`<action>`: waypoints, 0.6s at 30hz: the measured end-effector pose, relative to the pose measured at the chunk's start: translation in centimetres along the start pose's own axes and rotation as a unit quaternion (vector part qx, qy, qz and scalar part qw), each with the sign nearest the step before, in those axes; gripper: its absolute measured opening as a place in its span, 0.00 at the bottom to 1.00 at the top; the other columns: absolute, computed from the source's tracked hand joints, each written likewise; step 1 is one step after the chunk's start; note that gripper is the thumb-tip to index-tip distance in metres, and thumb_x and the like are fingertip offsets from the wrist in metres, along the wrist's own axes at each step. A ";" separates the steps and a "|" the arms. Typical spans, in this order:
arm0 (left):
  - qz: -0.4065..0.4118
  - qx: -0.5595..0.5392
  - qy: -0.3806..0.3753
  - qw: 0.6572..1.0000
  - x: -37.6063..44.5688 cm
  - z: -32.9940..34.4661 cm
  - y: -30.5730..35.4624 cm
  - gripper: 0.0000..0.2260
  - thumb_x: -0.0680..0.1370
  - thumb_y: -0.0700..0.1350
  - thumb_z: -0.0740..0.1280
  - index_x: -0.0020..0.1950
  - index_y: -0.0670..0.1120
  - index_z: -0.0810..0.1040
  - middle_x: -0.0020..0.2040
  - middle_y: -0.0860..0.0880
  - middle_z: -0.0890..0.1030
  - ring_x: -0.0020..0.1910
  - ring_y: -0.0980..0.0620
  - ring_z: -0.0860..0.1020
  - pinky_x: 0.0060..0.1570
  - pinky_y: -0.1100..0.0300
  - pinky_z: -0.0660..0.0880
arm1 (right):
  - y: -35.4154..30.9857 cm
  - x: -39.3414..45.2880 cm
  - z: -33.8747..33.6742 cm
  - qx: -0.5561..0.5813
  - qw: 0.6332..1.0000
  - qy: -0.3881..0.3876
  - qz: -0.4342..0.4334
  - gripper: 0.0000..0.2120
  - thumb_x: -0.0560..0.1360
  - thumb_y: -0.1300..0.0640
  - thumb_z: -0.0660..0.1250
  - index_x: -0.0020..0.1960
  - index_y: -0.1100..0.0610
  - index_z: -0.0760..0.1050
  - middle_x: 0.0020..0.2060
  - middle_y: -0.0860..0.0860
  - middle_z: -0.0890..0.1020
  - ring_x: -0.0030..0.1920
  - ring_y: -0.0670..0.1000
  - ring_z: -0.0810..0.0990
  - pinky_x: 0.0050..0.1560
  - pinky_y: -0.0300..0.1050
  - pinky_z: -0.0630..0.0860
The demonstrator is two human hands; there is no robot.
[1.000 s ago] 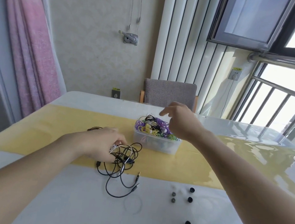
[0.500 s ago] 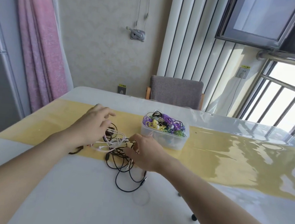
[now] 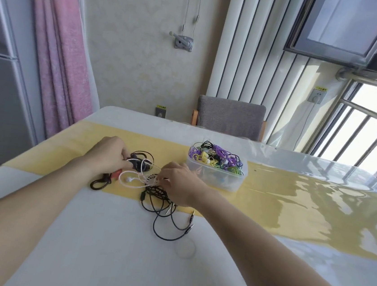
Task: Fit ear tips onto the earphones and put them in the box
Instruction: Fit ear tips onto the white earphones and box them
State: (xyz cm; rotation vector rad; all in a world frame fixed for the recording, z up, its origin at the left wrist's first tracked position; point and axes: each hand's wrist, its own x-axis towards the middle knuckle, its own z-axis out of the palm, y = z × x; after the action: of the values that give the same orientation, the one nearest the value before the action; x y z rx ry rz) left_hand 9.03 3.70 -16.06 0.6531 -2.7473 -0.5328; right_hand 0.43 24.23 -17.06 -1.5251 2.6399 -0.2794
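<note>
A tangle of black earphone cables [image 3: 165, 210] and a white earphone [image 3: 129, 179] lie on the table where the yellow runner meets the white cloth. My left hand [image 3: 108, 155] grips black cable at the left of the tangle. My right hand [image 3: 178, 185] pinches the white cable at the tangle's middle. A clear plastic box [image 3: 216, 177] filled with several purple, green and yellow earphones stands just right of my right hand. No ear tips show in this view.
The table [image 3: 104, 251] has a glossy clear cover over a yellow runner [image 3: 293, 202]. A grey chair [image 3: 230, 117] stands at the far edge. A pink curtain [image 3: 58, 57] hangs at the left, a window with bars at the right.
My right hand came back from above the box to the cable tangle and now pinches the white cable. My left hand shifted up and left on the tangle. The view turned left, hiding the ear tips.
</note>
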 end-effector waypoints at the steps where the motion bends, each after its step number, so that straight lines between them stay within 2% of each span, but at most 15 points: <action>1: -0.006 -0.004 0.004 1.000 0.1 -0.3 -0.3 0.07 0.67 0.49 0.79 0.39 0.49 0.84 0.40 0.50 0.81 0.46 0.48 0.79 0.46 0.57 0.75 | 0.1 0.1 0.0 -0.002 1.000 0.018 -0.003 0.13 0.82 0.55 0.61 0.61 0.54 0.80 0.64 0.54 0.75 0.64 0.59 0.72 0.64 0.58 0.72; 3: -0.006 -0.017 -0.044 0.999 0.3 -0.7 -1.1 0.08 0.68 0.53 0.79 0.38 0.51 0.83 0.46 0.52 0.81 0.50 0.50 0.77 0.53 0.57 0.74 | 0.2 -0.1 -0.2 -0.010 0.999 0.043 -0.003 0.11 0.80 0.56 0.63 0.53 0.58 0.82 0.57 0.56 0.78 0.58 0.59 0.76 0.58 0.55 0.76; 5: 0.000 -0.068 -0.125 0.990 0.5 -0.7 -1.9 0.10 0.72 0.56 0.74 0.40 0.50 0.83 0.47 0.51 0.83 0.48 0.52 0.78 0.54 0.55 0.73 | 0.5 -0.3 -0.7 -0.013 0.999 0.041 0.003 0.11 0.77 0.58 0.63 0.49 0.62 0.82 0.52 0.58 0.78 0.52 0.60 0.79 0.53 0.53 0.78; 6: 0.001 -0.096 -0.140 0.986 0.5 -0.7 -2.2 0.12 0.76 0.56 0.70 0.42 0.47 0.83 0.46 0.49 0.84 0.46 0.52 0.78 0.53 0.54 0.73 | 0.6 -0.5 -0.9 -0.007 0.999 0.041 0.009 0.12 0.76 0.57 0.64 0.47 0.63 0.82 0.49 0.59 0.79 0.50 0.60 0.80 0.51 0.53 0.79; 8: -0.006 -0.122 -0.107 0.987 0.8 -0.5 -2.5 0.13 0.79 0.54 0.65 0.45 0.44 0.79 0.45 0.49 0.82 0.47 0.49 0.78 0.51 0.55 0.72 | 0.9 -1.0 -1.4 0.013 0.998 0.060 0.025 0.15 0.73 0.53 0.66 0.43 0.66 0.81 0.44 0.63 0.81 0.45 0.63 0.80 0.45 0.55 0.80; 10: -0.017 -0.107 -0.081 0.991 0.8 -0.1 -2.3 0.11 0.78 0.51 0.68 0.51 0.45 0.75 0.47 0.49 0.81 0.51 0.47 0.78 0.53 0.55 0.72 | 1.3 -1.4 -1.9 0.047 0.993 0.099 0.040 0.19 0.72 0.49 0.66 0.40 0.67 0.79 0.40 0.64 0.82 0.42 0.64 0.80 0.41 0.54 0.80; 12: -0.038 -0.074 -0.100 0.992 0.5 0.4 -1.8 0.17 0.74 0.52 0.73 0.54 0.47 0.70 0.49 0.50 0.80 0.52 0.48 0.78 0.55 0.55 0.73 | 1.6 -1.8 -2.3 0.073 0.986 0.139 0.051 0.21 0.72 0.46 0.64 0.37 0.65 0.77 0.36 0.62 0.82 0.39 0.61 0.79 0.39 0.51 0.79; 13: -0.048 -0.059 -0.098 0.992 0.5 0.7 -1.6 0.17 0.73 0.52 0.74 0.52 0.47 0.70 0.48 0.49 0.80 0.52 0.47 0.78 0.55 0.55 0.73 | 1.7 -2.1 -2.5 0.081 0.983 0.155 0.055 0.21 0.72 0.45 0.64 0.35 0.64 0.77 0.35 0.60 0.81 0.38 0.60 0.79 0.38 0.51 0.79; 15: -0.050 -0.046 -0.070 0.995 0.7 1.0 -1.5 0.11 0.74 0.51 0.73 0.43 0.44 0.79 0.41 0.47 0.84 0.47 0.44 0.81 0.48 0.55 0.75 | 1.9 -2.5 -2.7 0.096 0.977 0.178 0.066 0.21 0.71 0.44 0.64 0.33 0.63 0.74 0.32 0.60 0.80 0.35 0.60 0.79 0.35 0.51 0.78; 16: -0.051 -0.047 -0.047 0.996 0.8 1.0 -1.4 0.10 0.75 0.50 0.72 0.39 0.44 0.82 0.38 0.47 0.84 0.44 0.43 0.81 0.44 0.56 0.75 | 2.0 -2.7 -2.8 0.102 0.974 0.189 0.071 0.21 0.72 0.45 0.65 0.33 0.63 0.74 0.31 0.60 0.80 0.35 0.60 0.78 0.35 0.51 0.77; 18: -0.069 -0.073 0.028 0.995 0.9 0.6 -1.3 0.11 0.76 0.48 0.70 0.38 0.44 0.84 0.38 0.45 0.84 0.44 0.42 0.81 0.42 0.56 0.73 | 2.1 -3.0 -2.8 0.110 0.970 0.199 0.081 0.20 0.73 0.48 0.67 0.33 0.64 0.74 0.32 0.61 0.79 0.35 0.60 0.78 0.36 0.50 0.75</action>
State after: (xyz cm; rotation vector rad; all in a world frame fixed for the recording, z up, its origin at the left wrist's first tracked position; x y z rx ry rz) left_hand 8.56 2.36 -16.96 0.8134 -2.5937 -0.7255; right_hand -0.35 28.17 -14.77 -1.2868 2.8761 -0.9193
